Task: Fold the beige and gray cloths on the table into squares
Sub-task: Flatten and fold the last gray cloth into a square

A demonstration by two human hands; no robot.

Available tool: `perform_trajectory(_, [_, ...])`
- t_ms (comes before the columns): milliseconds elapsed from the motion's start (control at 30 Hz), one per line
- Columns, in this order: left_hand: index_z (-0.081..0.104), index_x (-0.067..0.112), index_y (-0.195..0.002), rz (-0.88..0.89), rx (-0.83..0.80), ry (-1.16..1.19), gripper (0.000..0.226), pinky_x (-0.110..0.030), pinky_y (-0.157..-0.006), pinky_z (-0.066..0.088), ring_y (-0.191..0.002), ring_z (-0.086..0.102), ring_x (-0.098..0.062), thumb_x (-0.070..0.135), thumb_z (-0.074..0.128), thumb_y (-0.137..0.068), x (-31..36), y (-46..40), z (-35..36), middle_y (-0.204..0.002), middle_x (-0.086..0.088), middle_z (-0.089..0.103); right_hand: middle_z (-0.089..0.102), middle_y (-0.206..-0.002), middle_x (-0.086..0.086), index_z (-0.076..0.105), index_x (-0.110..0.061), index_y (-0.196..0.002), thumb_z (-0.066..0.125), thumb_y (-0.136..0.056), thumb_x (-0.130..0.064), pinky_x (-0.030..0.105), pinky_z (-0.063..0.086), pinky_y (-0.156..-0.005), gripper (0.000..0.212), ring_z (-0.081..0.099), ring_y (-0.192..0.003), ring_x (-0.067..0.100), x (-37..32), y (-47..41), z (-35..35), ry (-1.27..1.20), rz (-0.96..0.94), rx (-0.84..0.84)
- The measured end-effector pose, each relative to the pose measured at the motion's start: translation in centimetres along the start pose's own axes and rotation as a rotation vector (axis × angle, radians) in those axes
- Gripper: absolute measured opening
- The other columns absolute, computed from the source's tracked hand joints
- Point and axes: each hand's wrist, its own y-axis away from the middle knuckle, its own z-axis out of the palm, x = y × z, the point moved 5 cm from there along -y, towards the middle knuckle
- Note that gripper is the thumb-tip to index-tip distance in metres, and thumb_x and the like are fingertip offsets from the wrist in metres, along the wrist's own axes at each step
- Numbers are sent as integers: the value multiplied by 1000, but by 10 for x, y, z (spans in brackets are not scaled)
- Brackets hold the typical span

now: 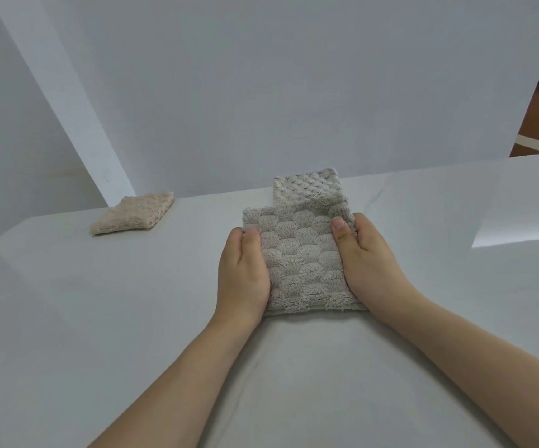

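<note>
Gray cloth (pixel 303 253) lies mid-frame on the counter (pixel 99 318), my left hand (pixel 242 273) and right hand (pixel 368 263) pinching its side edges, thumbs on top. It looks soft, light and floppy; gripping near corners should keep layers aligned. My beige cloth (pixel 132 215) sits folded, upper left.

The gray cloth (pixel 303 250) lies on the table (pixel 99 318), about mid-width and toward the far side. The left hand (pixel 243 270) grips its left edge and the right hand (pixel 366 263) grips its right edge, thumbs on top, so the cloth sits between them. A part of the cloth sticks out beyond its top layer at the far end. The beige cloth (pixel 132 213) lies folded on the table, well apart to the far left, near the far edge.
</note>
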Motion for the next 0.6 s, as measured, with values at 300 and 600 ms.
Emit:
perform_trajectory(300, [39,17,-83,43,-37,-206,25,-25,-58,35,-64,46,-5,30,38,-104,5,3,4,-72,6,50,71,-91,1,59,-27,-95,48,-100,-34,48,54,-85,14,67,-91,24,7,-2,2,-172,64,1])
perform_trajectory(600, [51,15,-93,15,-103,52,28,-26,-73,44,-75,55,3,39,40,-103,5,3,6,-84,7,61,64,-90,7,54,-19,-94,44,-101,-40,42,52,-79,24,60,-85,17,5,-2,0,-276,65,34])
